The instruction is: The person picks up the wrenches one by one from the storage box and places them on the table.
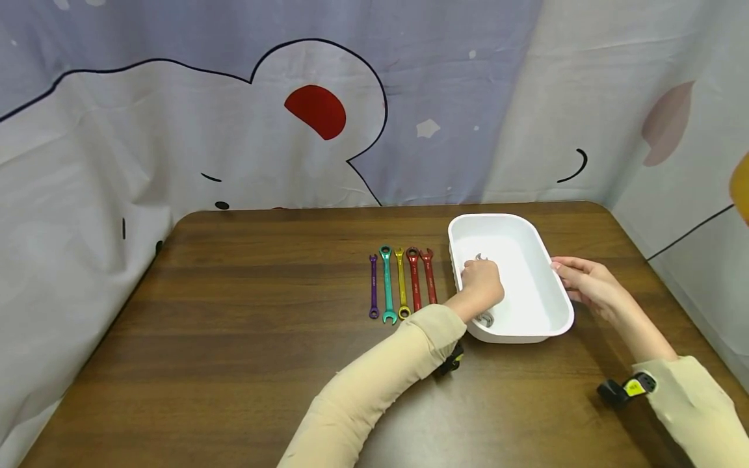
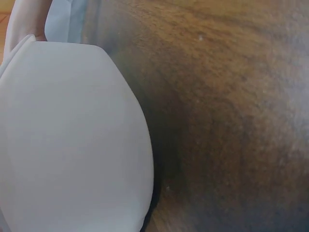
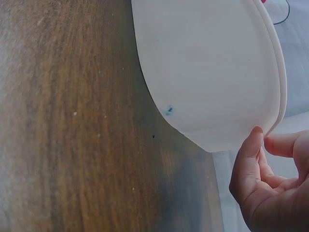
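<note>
A white plastic tub (image 1: 529,305) stands on the wooden table. My left hand (image 1: 482,283) reaches over its near left side, fingers curled around a silver wrench (image 1: 486,319) whose two ends show past the fist. Most of that wrench is hidden by the hand. On the right side, my right hand (image 1: 591,286) pinches the tub's rim between thumb and fingers, as the right wrist view also shows. Left of the tub lie a purple wrench (image 1: 374,286), a teal wrench (image 1: 387,279), a yellow wrench (image 1: 401,279) and two red wrenches (image 1: 414,279) in a row.
The brown wooden table (image 1: 234,338) extends to the left and front of the tub. A printed cloth (image 1: 433,84) hangs behind it and along the right side. Black wrist devices (image 1: 614,393) sit near both sleeves.
</note>
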Demonstrator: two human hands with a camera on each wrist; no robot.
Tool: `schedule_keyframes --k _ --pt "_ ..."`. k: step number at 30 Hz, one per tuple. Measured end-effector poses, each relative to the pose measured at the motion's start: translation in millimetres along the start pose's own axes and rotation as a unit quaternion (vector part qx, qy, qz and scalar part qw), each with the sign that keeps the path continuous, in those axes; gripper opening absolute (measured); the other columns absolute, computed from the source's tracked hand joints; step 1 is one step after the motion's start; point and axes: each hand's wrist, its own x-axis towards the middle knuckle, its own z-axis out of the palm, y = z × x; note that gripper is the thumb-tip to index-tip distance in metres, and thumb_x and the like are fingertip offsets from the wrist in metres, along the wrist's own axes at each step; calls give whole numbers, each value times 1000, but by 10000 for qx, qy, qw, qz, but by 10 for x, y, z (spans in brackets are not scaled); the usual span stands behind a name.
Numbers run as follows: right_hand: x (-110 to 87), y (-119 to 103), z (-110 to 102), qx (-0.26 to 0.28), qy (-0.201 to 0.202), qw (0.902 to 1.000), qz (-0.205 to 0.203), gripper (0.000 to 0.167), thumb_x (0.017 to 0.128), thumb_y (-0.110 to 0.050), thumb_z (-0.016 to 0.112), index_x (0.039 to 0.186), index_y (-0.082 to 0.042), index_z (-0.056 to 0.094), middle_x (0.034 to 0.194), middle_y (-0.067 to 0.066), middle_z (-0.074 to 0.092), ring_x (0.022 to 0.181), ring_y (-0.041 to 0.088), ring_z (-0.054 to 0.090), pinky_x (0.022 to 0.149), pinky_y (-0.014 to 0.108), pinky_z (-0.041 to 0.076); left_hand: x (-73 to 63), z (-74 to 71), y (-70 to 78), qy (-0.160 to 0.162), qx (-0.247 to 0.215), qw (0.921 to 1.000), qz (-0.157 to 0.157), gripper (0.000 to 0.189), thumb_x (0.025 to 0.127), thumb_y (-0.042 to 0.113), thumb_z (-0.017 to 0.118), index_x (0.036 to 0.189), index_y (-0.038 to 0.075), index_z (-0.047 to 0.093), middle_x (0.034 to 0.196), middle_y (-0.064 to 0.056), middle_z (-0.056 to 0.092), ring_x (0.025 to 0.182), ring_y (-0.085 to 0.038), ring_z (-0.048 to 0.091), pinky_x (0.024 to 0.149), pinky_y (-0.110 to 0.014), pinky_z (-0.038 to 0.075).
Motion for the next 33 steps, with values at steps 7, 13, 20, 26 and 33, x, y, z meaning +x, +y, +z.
schedule_keyframes --k 7,13,20,26,33 --pt "-5 0 -1 52 -3 10000 -14 67 99 -34 50 141 13 28 88 -24 61 81 -2 62 72 20 59 -38 -9 -17 -46 -336 9994 111 24 82 23 70 105 14 70 96 0 67 83 -10 58 60 -19 48" --pt "-4 0 -7 111 2 9999 -26 64 99 -34 51 139 12 30 88 -24 61 81 -2 62 71 20 59 -38 17 -33 133 -725 9971 212 12 82 18 70 93 13 69 90 -1 69 73 -12 62 55 -21 50" --pt "-7 2 -8 135 0 9999 -40 61 99 -34 51 138 10 33 88 -23 62 81 -2 62 72 20 59 -65 20 -76 384 -1220 9909 428 10 82 20 71 80 14 63 82 2 66 67 -11 59 53 -22 48" --pt "-8 6 -3 192 -13 9998 -37 54 99 -33 51 135 6 37 88 -22 62 81 -1 63 71 20 59 -104 -25 -101 640 -1785 9799 625 14 79 16 73 74 12 62 76 1 64 61 -11 53 52 -21 46" --pt "-9 17 -1 266 5 9996 -17 43 99 -32 53 129 -2 44 87 -23 62 80 -1 62 71 19 59 -160 -123 -145 743 -2467 9632 766 19 77 7 72 96 9 69 63 4 52 54 -8 45 43 -16 35"
